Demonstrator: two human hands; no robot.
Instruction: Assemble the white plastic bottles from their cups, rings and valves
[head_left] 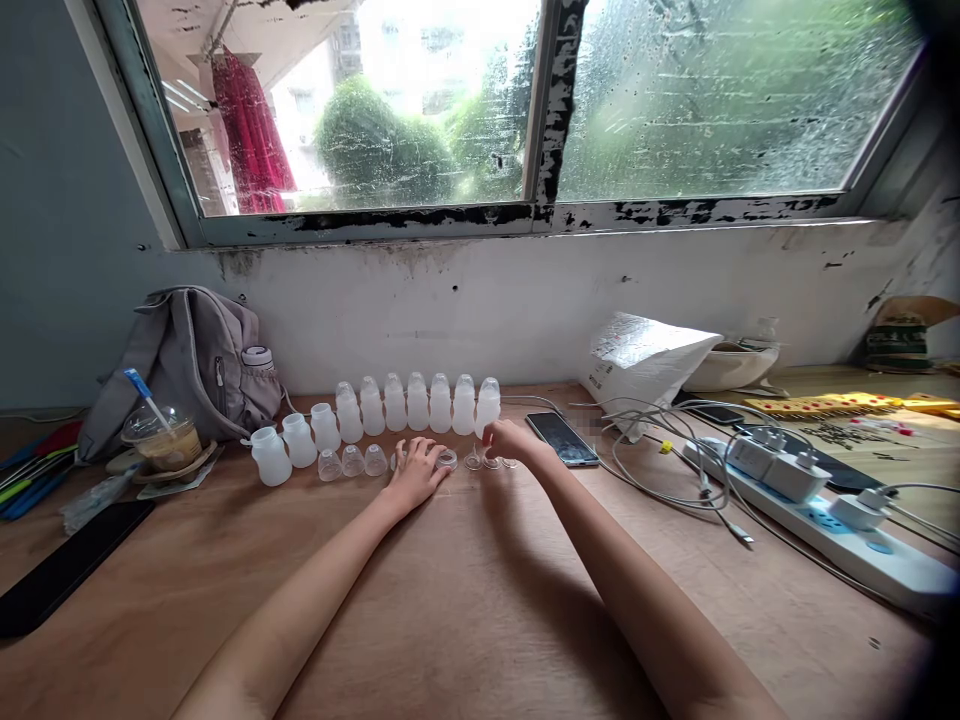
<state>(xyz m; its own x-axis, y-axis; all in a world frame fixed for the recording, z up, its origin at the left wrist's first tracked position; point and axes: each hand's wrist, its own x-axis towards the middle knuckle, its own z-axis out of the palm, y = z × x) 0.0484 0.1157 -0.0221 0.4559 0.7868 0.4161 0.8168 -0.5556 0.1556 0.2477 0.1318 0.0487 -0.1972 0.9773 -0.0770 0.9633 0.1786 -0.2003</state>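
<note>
Small frosted-white baby bottles (418,402) stand upright in a row toward the wall, several of them with domed caps on. Left of them are three open-mouthed bottle bodies (271,457). Clear dome caps (352,461) sit in a line in front. My left hand (414,475) rests with fingers spread among these caps, beside a clear ring-like piece (447,459). By the rightmost capped bottle (488,400), my right hand (516,442) is closed in a pinch just above small clear pieces (472,461); whatever its fingertips hold is hidden.
A phone (562,438) lies right of my right hand, near tangled white cables (660,480) and a power strip (825,525). At left are a grey backpack (187,370), an iced drink cup (166,440) and a black flat object (71,565). A white bag (637,365) leans at the wall.
</note>
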